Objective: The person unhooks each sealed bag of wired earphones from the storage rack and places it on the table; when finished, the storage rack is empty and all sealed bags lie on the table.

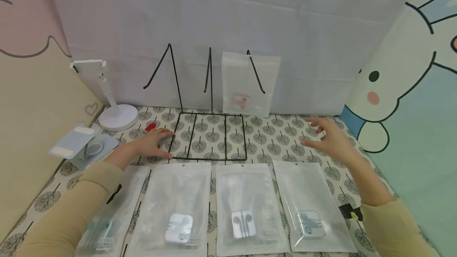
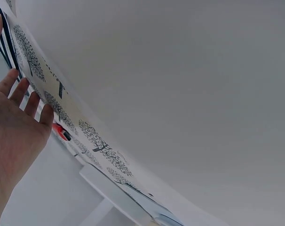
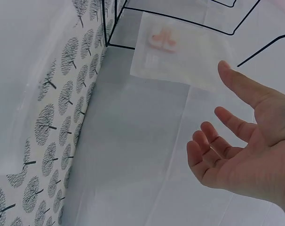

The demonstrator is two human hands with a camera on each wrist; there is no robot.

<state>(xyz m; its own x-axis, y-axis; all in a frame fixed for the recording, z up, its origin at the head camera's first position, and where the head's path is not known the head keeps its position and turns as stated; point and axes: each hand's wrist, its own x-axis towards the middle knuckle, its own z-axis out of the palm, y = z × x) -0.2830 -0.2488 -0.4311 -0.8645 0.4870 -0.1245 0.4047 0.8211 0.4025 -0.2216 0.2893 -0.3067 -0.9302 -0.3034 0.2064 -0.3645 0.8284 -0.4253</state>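
A black wire rack [image 1: 225, 136] with upright prongs stands at the back of the table. From its right prong hangs a clear pouch [image 1: 246, 74] with pink earphones inside. My left hand [image 1: 151, 143] is by the rack's left rail, fingers spread; I cannot tell whether it touches the wire. My right hand [image 1: 330, 140] hovers to the right of the rack, its fingers loosely bent and holding nothing. In front lie several zip pouches with earphones: one [image 1: 182, 189] left of the middle, one [image 1: 242, 189] in the middle, one [image 1: 303, 185] at the right, and one [image 1: 132, 185] partly under my left arm.
A white phone stand [image 1: 119, 118] stands at the back left, with a light blue folding holder [image 1: 80, 146] nearer. A small red object [image 1: 150, 127] lies beyond my left hand. White cloth [image 1: 314, 50] hangs behind, and cartoon-printed panels [image 1: 421, 130] flank the tree-patterned tablecloth [image 1: 282, 136].
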